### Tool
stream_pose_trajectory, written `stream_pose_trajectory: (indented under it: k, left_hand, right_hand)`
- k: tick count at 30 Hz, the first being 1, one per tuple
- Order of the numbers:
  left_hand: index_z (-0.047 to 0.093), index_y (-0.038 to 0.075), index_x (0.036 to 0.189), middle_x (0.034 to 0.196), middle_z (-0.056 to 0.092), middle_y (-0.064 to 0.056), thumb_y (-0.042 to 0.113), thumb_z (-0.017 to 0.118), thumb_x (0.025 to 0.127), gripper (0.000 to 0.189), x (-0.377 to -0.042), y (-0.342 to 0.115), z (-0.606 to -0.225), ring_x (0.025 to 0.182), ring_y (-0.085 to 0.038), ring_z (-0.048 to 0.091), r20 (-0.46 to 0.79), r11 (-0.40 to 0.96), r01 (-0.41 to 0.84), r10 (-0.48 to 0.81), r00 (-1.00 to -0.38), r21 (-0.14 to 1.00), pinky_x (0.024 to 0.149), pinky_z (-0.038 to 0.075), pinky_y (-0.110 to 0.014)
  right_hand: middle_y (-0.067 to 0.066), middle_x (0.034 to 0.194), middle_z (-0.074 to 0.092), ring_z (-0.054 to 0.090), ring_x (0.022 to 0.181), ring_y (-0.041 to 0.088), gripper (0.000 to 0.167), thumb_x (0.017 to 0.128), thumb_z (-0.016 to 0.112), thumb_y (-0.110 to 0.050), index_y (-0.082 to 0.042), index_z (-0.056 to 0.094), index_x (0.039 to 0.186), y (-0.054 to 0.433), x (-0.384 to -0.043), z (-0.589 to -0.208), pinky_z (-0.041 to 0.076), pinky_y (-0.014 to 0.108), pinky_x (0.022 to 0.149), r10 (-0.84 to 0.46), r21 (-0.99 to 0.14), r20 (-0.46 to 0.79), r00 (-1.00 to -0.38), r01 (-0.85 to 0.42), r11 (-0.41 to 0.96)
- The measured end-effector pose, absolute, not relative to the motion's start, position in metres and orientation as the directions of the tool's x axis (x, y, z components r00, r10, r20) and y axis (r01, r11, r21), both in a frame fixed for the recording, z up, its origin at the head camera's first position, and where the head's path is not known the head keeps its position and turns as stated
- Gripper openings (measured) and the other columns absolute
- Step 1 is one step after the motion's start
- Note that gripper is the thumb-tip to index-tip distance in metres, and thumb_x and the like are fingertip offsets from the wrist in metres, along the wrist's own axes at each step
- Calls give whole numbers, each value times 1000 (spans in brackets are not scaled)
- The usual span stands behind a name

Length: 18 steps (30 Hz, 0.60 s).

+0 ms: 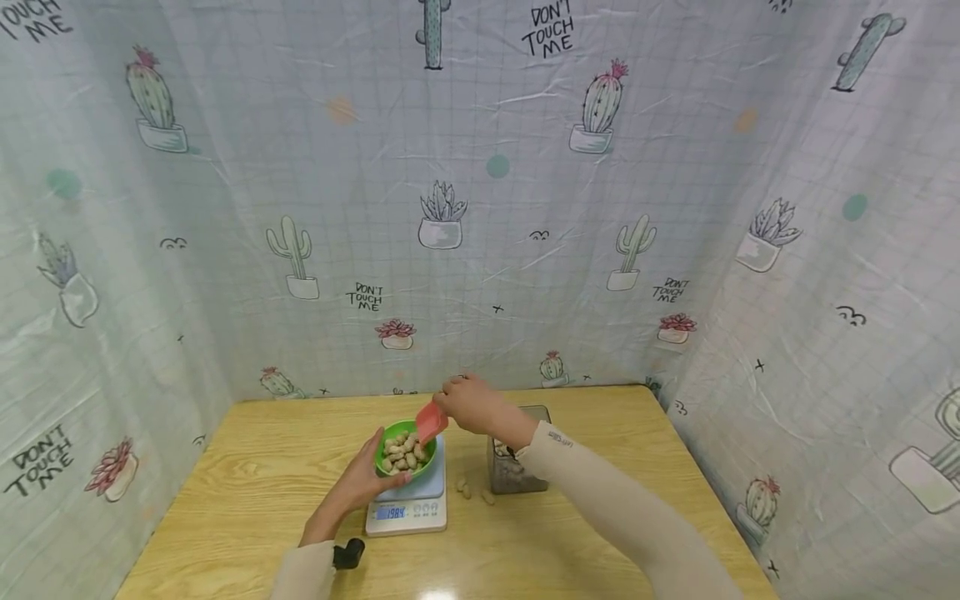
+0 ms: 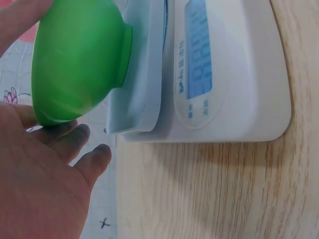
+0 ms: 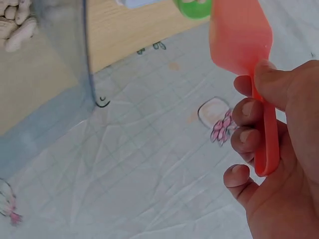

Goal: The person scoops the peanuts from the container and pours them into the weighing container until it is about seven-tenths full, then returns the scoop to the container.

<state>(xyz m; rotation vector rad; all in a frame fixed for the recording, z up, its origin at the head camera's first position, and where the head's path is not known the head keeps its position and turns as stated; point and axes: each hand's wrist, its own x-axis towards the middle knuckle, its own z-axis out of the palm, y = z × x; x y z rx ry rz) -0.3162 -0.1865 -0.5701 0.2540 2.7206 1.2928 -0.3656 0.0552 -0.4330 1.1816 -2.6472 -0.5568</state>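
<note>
A green bowl [image 1: 387,431] of unshelled peanuts [image 1: 403,454] sits on the platform of a kitchen scale [image 1: 407,518]. My left hand [image 1: 366,477] holds the bowl from its left side, thumb along the near rim; in the left wrist view the fingers curl under its green wall [image 2: 79,59]. With my right hand [image 1: 478,403] I grip a red scoop [image 1: 431,422] by its handle, fingers wrapped around it in the right wrist view. The scoop is tipped down over the bowl's right side, its mouth right at the peanuts.
Right of the scale stands a clear-walled container [image 1: 519,481] with peanuts [image 3: 17,27] inside, partly hidden under my right forearm. A few loose peanuts [image 1: 464,489] lie on the wooden table [image 1: 247,475] between scale and container. A patterned curtain [image 1: 480,275] hangs behind and along both sides.
</note>
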Motion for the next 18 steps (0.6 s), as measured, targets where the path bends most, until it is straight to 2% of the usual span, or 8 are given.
stream_pose_trajectory:
  k: [6,11,18]
  left_hand:
    - [7,0,157,160,14,-31,45,79,80,115,-315,-185,-564,142,-55,24,-26,630,112,206,-978,769,109,30,-69]
    - [6,0,157,161,10,-28,46,78,81,115,-314,-186,-562,144,-54,19,-24,633,121,215,-976,765,110,27,-69]
    - [6,3,158,162,8,-27,48,67,90,102,-312,-184,-559,144,-55,19,15,655,155,215,-977,740,110,25,-70]
  right_hand:
    - [-5,106,68,63,98,14,20,101,55,-30,-24,66,116,81,-366,-435,49,32,84,-717,257,87,-691,-680,687]
    - [-4,95,66,62,89,15,22,102,52,-33,-20,67,112,100,-364,-441,51,35,85,-682,105,164,-712,-675,730]
    - [-2,104,67,63,98,17,22,103,52,-27,-19,64,120,126,-357,-446,49,40,87,-614,9,226,-756,-629,777]
